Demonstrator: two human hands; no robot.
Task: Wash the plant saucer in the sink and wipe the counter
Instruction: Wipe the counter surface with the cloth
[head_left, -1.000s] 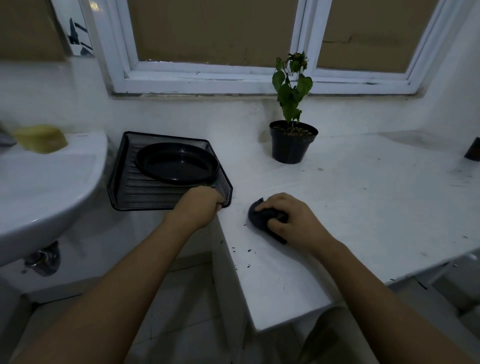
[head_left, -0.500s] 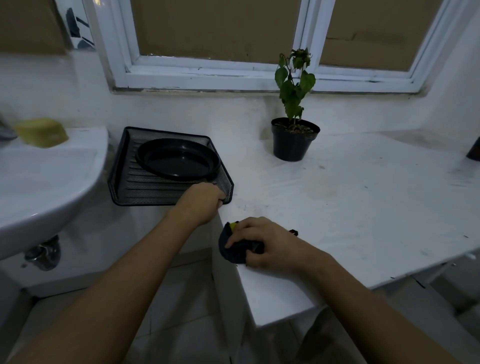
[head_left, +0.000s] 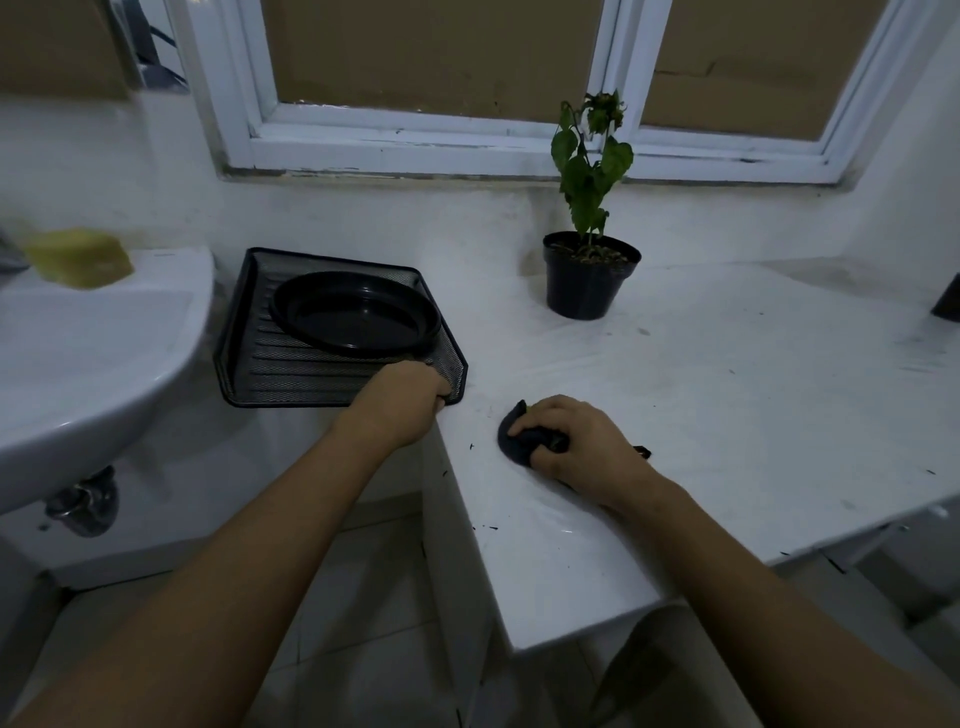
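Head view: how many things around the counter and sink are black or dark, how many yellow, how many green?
Black or dark: 5 (mesh tray, saucer, pot, cloth, cut-off object at right edge)
Yellow: 1 (sponge)
Green: 1 (plant)
Total: 7

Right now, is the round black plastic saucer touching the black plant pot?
Apart. The head view shows the saucer lying in the black mesh tray, with bare white counter between it and the pot.
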